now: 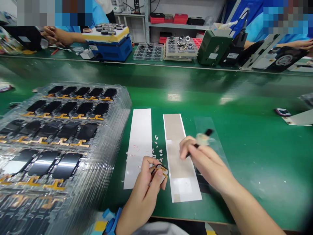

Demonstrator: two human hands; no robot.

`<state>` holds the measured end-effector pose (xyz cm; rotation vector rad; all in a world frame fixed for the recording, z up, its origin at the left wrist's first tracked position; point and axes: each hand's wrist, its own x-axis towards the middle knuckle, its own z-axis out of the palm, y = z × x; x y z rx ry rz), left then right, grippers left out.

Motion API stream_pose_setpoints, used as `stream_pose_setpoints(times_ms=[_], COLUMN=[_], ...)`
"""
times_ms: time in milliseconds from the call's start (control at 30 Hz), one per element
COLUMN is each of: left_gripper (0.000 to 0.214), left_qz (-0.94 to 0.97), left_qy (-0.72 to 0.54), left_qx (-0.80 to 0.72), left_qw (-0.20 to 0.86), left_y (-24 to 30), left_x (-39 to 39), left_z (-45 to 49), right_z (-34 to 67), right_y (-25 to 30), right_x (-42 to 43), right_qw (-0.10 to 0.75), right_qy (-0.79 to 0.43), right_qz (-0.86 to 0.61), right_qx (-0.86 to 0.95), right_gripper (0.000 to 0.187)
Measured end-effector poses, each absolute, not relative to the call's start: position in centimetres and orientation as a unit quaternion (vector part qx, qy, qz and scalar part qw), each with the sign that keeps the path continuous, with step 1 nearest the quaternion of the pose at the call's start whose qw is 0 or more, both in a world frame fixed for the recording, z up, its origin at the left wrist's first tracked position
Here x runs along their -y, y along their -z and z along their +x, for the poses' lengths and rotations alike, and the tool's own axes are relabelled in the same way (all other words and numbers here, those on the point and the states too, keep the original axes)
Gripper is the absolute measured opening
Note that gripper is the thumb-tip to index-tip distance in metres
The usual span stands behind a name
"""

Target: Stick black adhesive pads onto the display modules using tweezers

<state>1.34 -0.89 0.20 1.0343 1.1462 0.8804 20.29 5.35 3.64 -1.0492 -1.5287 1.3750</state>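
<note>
My left hand [144, 189] is closed around a small display panel [160, 172]. The panel has a dark edge, a pale back and an orange flex cable, with my thumb pressed on it. My right hand [202, 156] grips a slim black tool [209, 132] with a pale wrapped part, blurred by motion; its kind is unclear. Under my right hand lies a white sheet with beige strips [177, 130]. A plain white strip [141, 130] lies to the left, and small peeled bits [160, 151] are scattered between the two.
Stacked clear trays [117, 124] of black display panels fill the left side. A clear film [204, 122] lies right of the sheets. Across the bench are a blue box [110, 49], parts trays [148, 52], a green box [214, 47] and two people in blue.
</note>
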Motion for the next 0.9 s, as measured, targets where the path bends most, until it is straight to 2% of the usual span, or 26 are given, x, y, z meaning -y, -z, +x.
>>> stream_pose_setpoints(times_ms=[133, 233, 300, 367, 600, 733, 900], left_gripper=[0.014, 0.011, 0.016, 0.02, 0.017, 0.015, 0.016], left_qz=[0.539, 0.69, 0.763, 0.787, 0.762, 0.755, 0.742], left_qy=[-0.357, -0.29, -0.247, -0.22, -0.19, -0.196, -0.197], left_qx=[-0.488, -0.446, -0.413, -0.41, -0.438, -0.442, -0.451], left_qw=[0.586, 0.491, 0.432, 0.405, 0.437, 0.443, 0.456], left_y=[-0.5, -1.0, -1.3, -1.5, -1.7, -1.9, -1.9], left_x=[1.2, 1.8, 2.3, 2.7, 2.6, 2.5, 2.3], left_z=[0.9, 0.4, 0.2, 0.2, 0.5, 0.7, 0.9], right_z=[22.5, 22.6, 22.1, 21.3, 19.8, 19.9, 20.1], right_y=[-3.8, -2.3, -1.0, 0.3, 2.4, 2.6, 1.9], right_x=[-2.2, 1.5, 3.7, 5.3, 6.7, 6.7, 6.4], right_qw=[0.474, 0.467, 0.469, 0.48, 0.483, 0.501, 0.543], right_qy=[-0.448, -0.453, -0.452, -0.43, -0.358, -0.374, -0.436], right_qz=[-0.459, -0.502, -0.525, -0.538, -0.573, -0.568, -0.536], right_qx=[0.602, 0.57, 0.547, 0.543, 0.557, 0.535, 0.478], right_gripper=[0.039, 0.019, 0.005, 0.005, 0.008, 0.001, 0.003])
